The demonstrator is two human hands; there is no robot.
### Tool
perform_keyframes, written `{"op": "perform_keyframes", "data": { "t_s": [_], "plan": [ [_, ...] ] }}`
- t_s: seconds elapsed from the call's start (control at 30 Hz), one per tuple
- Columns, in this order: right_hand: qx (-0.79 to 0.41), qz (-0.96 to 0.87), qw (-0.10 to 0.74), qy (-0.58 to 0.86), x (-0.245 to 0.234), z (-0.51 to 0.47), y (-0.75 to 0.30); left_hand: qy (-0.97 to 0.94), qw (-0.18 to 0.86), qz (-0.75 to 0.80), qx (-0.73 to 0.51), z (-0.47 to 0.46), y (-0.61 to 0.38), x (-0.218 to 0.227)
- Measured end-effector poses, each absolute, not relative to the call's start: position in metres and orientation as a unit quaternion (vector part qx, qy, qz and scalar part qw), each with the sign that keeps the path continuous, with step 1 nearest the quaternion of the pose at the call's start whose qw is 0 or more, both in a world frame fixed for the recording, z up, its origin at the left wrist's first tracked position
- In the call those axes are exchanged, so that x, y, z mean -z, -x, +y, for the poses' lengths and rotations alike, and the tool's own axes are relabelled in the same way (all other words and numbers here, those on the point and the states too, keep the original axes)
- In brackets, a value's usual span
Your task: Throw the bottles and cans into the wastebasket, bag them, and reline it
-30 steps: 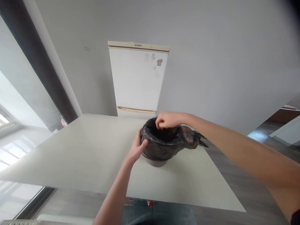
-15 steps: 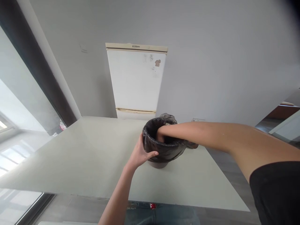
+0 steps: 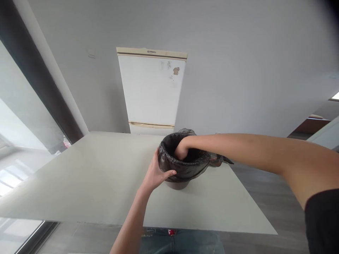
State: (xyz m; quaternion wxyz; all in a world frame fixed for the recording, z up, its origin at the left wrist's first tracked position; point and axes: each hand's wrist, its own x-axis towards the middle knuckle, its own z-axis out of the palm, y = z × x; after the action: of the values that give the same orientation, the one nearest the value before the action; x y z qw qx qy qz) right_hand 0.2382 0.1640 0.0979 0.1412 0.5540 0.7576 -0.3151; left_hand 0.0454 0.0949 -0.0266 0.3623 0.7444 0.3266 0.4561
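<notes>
A black bag is lining and overhanging a bin, which is standing upright just below and right of the middle of the frame, on a pale surface. Your left hand is holding the left outside of the bin through the bag, the thumb lying across the front and the fingers wrapping the far side. Your right hand is sitting inside the mouth; its fingertips are hiding from view, so whether it is gripping anything you cannot be told.

Judging by this, you are arranging the lining inside the bin. Any move in there is calling for a steady left hold, so that the overhang is not slipping off the rim.

Your right forearm, crossing from the right edge, is blocking the view of the mouth's right side. Near it, just right of the bin, bunched plastic is sticking out, something brownish showing through; what that is, you cannot tell. A white fridge is standing beyond the surface, upper middle, before a grey wall. A dark sleeve is filling the lower right.
</notes>
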Motion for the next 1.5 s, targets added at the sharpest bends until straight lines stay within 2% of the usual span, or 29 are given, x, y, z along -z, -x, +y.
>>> {"op": "perform_keyframes", "data": {
  "t_s": [0.07,0.13,0.23,0.3,0.37,0.5,0.6,0.83,0.97,1.1,1.3,1.4,1.5],
  "plan": [
    [0.319,0.755,0.186,-0.542,-0.12,0.157,-0.247,-0.741,0.367,0.326,-0.457,0.096,-0.044,0.032],
    [0.301,0.771,0.176,-0.533,-0.146,0.151,-0.262,-0.736,0.374,0.327,-0.459,0.097,-0.042,0.038],
    [0.178,0.803,0.027,-0.568,-0.173,0.144,-0.292,-0.73,0.385,0.327,-0.46,0.098,-0.039,0.049],
    [0.147,0.776,-0.056,-0.611,-0.172,0.14,-0.313,-0.732,0.386,0.328,-0.456,0.098,-0.038,0.054],
    [0.21,0.732,-0.111,-0.638,-0.157,0.135,-0.328,-0.734,0.385,0.329,-0.453,0.098,-0.04,0.058],
    [0.47,0.592,-0.171,-0.632,-0.115,0.121,-0.342,-0.736,0.388,0.333,-0.444,0.1,-0.043,0.062],
    [0.579,0.512,-0.221,-0.595,-0.098,0.11,-0.346,-0.737,0.388,0.34,-0.437,0.101,-0.044,0.065],
    [0.638,0.399,-0.408,-0.517,-0.06,0.094,-0.354,-0.731,0.432,0.303,-0.433,0.103,-0.047,0.07],
    [0.664,0.353,-0.451,-0.48,-0.029,0.088,-0.349,-0.741,0.434,0.288,-0.424,0.104,-0.05,0.071],
    [0.627,0.35,-0.54,-0.439,-0.013,0.082,-0.348,-0.746,0.425,0.282,-0.428,0.108,-0.046,0.073],
    [0.438,0.363,-0.677,-0.467,0.034,0.051,-0.346,-0.736,0.443,0.279,-0.429,0.108,-0.027,0.086],
    [0.369,0.399,-0.678,-0.495,0.066,0.03,-0.345,-0.724,0.463,0.284,-0.425,0.105,-0.022,0.094],
    [0.351,0.462,-0.624,-0.523,0.089,0.013,-0.344,-0.725,0.47,0.294,-0.409,0.101,-0.023,0.1]
  ]
}}
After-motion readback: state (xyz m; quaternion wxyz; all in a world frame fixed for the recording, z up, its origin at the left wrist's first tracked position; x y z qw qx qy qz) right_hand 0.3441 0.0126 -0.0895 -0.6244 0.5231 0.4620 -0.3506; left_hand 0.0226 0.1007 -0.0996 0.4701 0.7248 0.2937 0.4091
